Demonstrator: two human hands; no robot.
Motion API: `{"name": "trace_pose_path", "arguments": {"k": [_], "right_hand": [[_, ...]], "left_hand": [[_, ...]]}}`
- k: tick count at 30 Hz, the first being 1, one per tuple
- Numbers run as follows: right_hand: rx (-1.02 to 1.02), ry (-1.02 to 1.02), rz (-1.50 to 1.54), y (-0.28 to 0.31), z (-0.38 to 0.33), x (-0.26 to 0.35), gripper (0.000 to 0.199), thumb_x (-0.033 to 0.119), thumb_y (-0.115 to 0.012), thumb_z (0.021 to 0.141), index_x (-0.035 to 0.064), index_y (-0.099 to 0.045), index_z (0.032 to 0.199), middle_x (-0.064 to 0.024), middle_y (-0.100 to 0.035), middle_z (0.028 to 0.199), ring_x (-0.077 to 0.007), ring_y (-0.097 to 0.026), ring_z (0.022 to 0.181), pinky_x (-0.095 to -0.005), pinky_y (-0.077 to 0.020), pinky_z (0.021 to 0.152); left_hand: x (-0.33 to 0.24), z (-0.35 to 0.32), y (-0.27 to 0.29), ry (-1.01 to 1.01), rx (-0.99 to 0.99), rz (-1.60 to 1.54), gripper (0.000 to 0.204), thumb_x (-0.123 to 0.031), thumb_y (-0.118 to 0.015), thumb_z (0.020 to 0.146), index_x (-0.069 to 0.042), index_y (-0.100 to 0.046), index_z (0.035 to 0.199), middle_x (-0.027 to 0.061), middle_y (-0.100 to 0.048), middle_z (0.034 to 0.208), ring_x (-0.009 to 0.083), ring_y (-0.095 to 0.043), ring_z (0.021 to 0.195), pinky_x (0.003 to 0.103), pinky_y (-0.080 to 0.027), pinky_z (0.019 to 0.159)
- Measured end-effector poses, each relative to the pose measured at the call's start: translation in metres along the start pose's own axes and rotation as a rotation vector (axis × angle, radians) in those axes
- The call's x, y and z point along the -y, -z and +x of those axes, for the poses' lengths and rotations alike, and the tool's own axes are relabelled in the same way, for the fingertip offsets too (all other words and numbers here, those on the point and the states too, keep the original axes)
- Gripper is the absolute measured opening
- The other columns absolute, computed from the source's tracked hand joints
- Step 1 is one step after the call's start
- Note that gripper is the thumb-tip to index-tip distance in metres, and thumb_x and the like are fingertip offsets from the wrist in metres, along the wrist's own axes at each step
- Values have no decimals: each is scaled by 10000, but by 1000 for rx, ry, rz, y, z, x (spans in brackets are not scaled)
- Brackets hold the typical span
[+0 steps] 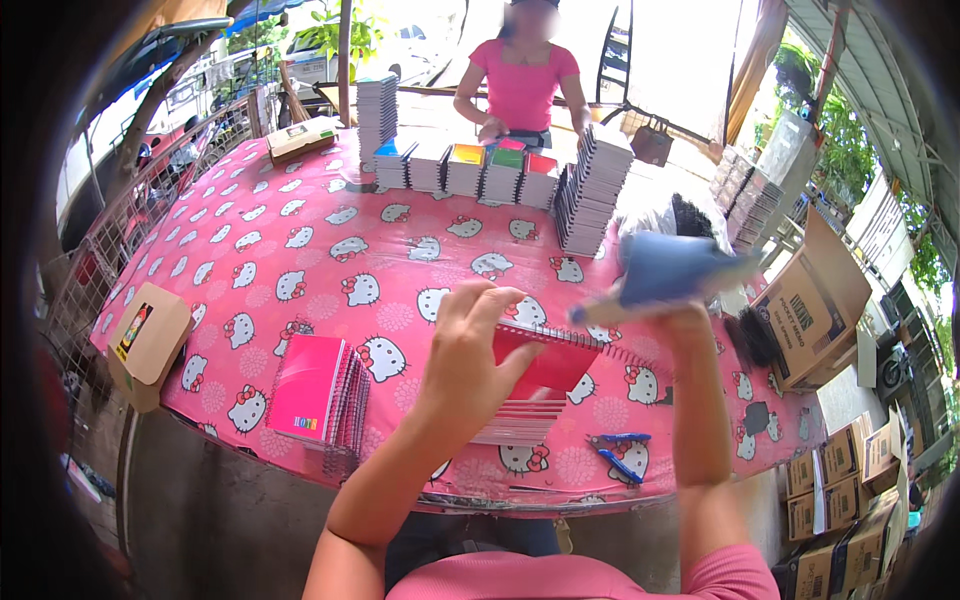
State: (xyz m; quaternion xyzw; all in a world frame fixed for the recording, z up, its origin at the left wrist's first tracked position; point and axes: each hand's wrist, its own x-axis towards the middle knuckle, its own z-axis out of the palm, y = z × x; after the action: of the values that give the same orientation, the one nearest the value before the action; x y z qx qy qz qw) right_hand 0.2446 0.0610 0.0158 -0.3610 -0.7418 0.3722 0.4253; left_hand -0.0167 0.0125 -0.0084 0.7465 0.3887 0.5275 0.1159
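My left hand (465, 355) grips the edge of a red spiral notebook (555, 365), its thumb on the cover and its fingers curled over the coil side. Beneath that notebook is a stack of white-paged notebooks (515, 425). A wire coil runs from the notebook's top edge toward my right forearm. Raised to the right, my right hand (685, 322) is closed on a blue flat thing (675, 270), too smeared by motion to name. Pliers with blue handles (622, 456) lie right of the stack. Pink spiral notebooks (310, 385) are piled to the left.
Tall notebook stacks (592, 195) and lower ones (465, 172) line the table's far side, where a person in pink (525, 80) stands. Cardboard boxes sit at the left edge (150, 340), far left (302, 138) and right (810, 305). Black coils (750, 338) lie at right.
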Motion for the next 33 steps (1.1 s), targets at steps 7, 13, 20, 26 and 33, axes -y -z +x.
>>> {"name": "trace_pose_path", "arguments": {"k": [7,13,20,26,33], "right_hand": [[108,144,80,-14,12,1,397,17,-685,650,19,-619,1042,-44,-661,945,-130,-615,901,-288,-492,794],[97,150,-226,-40,33,21,467,-18,-713,605,17,-594,1056,-26,-646,883,-104,-596,816,-267,-484,741],[-266,-345,-897,-36,0,-47,420,113,-690,707,66,-532,1093,-149,-659,1023,-389,-615,991,-454,-519,731],[-51,-572,-1362,-36,-104,-161,553,95,-631,755,94,-413,1264,-172,-431,1334,-353,-403,1288,-545,-389,992],[-12,-374,-1020,-65,-211,-84,656,304,-691,792,49,-421,1332,-195,-373,1409,-362,-339,1329,-574,-259,1066]], "left_hand": [[20,-23,2,386,-157,-644,424,16,-734,785,-16,-584,1180,56,-636,1015,140,-603,968,279,-506,854],[32,-33,9,509,-171,-817,404,79,-672,825,21,-605,1218,67,-668,1028,96,-630,871,233,-535,786],[37,-35,17,488,-141,-955,284,73,-692,811,10,-664,1087,79,-686,942,102,-649,827,224,-556,731],[-4,-21,6,75,-256,-600,179,68,-742,752,-10,-655,888,109,-690,907,158,-669,806,257,-549,729],[1,-64,-9,-208,-31,-169,267,17,-793,710,6,-661,942,146,-676,1042,196,-682,885,301,-577,756]]}}
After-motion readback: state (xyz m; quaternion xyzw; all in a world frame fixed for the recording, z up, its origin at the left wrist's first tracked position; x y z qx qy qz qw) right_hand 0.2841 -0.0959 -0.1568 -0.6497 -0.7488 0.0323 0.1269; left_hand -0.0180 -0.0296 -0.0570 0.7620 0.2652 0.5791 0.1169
